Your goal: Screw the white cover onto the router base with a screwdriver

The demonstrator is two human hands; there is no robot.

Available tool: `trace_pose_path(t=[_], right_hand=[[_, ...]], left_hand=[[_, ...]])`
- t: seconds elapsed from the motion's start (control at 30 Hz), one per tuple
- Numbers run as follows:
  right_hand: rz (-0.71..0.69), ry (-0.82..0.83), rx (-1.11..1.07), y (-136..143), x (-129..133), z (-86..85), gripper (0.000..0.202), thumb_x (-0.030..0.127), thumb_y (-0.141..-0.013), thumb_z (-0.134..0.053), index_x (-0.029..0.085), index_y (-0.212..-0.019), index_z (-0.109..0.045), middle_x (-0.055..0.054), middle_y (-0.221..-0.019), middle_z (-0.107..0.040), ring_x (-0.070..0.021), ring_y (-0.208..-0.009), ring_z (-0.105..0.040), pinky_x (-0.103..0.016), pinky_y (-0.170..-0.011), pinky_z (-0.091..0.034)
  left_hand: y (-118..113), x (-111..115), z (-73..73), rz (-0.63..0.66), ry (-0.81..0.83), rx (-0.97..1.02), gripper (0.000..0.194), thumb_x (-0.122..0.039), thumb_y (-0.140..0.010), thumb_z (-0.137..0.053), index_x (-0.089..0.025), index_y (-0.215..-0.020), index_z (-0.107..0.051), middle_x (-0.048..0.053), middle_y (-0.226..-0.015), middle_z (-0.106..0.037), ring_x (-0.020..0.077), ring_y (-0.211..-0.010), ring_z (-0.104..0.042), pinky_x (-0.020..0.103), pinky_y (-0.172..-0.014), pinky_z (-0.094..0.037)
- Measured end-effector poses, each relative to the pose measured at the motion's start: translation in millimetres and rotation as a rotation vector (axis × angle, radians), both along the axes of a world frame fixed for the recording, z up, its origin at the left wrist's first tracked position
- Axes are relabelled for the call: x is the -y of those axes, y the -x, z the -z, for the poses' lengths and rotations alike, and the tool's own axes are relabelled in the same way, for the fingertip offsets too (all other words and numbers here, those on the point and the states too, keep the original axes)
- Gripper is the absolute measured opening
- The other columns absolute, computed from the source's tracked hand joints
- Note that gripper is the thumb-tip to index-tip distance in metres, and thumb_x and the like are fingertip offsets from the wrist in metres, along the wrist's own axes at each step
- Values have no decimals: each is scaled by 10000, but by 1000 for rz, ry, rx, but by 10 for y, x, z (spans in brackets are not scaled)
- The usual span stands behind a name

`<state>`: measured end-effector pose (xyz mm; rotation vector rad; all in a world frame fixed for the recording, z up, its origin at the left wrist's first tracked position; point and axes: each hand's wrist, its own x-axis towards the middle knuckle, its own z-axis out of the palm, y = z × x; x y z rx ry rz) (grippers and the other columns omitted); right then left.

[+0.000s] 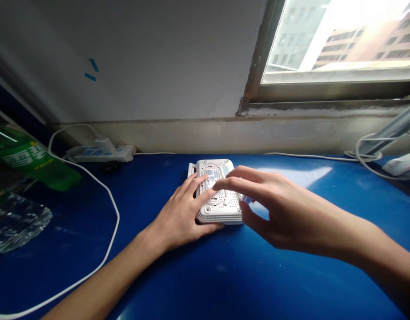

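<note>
A white router lies upside down on the blue table, its underside with vent holes, screw recesses and a printed label facing up. My left hand grips it from the left, fingers over the underside and thumb along the near edge. Above the router's right side, my right hand is curled, its index finger reaching over the label. A small blue-and-white thing shows between its thumb and fingers; mostly hidden, its kind cannot be made out.
Left stand a green-labelled bottle and a clear plastic bottle. A power strip with a plugged-in adapter lies by the wall, its white cable looping across the blue table. A grey lamp-like arm and coiled cable are at right.
</note>
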<state>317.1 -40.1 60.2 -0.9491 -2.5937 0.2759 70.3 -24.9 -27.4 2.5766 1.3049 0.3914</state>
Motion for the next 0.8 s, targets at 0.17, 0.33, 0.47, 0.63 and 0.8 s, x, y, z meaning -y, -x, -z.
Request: trace_pose_path(t=[0.17, 0.33, 0.47, 0.63, 0.8], right_hand=[[11, -10, 7, 19, -54, -8, 172, 192, -1045, -594, 216, -1108, -753, -39, -848, -749, -160, -653, -652, -285, -610, -416], [-15, -43, -12, -14, -28, 25, 628, 10, -933, -544, 286, -1497, -559, -66, -1130, -751, -174, -784, -679, -278, -685, -472], [-10, -39, -4, -2, 1, 0, 595, 66, -917, -596, 283, -1471, -582, -78, -1162, -748, -197, -829, -696, -287, -689, -483], [8, -68, 15, 7, -70, 19, 258, 121, -1011, -610, 222, -1204, -747, -42, -867, -767, -166, -658, -670, -280, -623, -442], [-11, -65, -12, -35, -43, 29, 708, 10, -929, -549, 289, -1577, -490, -74, -1158, -749, -181, -844, -692, -281, -730, -505]], left_hand=[[2, -1, -7, 4, 5, 33, 822, -608, -869, -790, -359, -1593, -490, 102, -1720, -323, 436, -1602, -274, 653, -1271, -351], [7, -7, 5, 5, -3, 29, 853, -622, -868, -788, -361, -1613, -465, 102, -1731, -304, 437, -1607, -258, 650, -1278, -338], [3, -8, -3, 8, 1, 18, 853, -629, -871, -782, -357, -1615, -464, 104, -1730, -303, 437, -1608, -251, 648, -1279, -338], [-5, -5, -20, 2, 7, 16, 827, -606, -880, -780, -347, -1605, -477, 107, -1725, -304, 426, -1609, -257, 633, -1281, -343], [5, -3, 0, 3, 1, 16, 883, -630, -883, -767, -399, -1649, -392, 85, -1730, -297, 426, -1614, -240, 643, -1281, -334]])
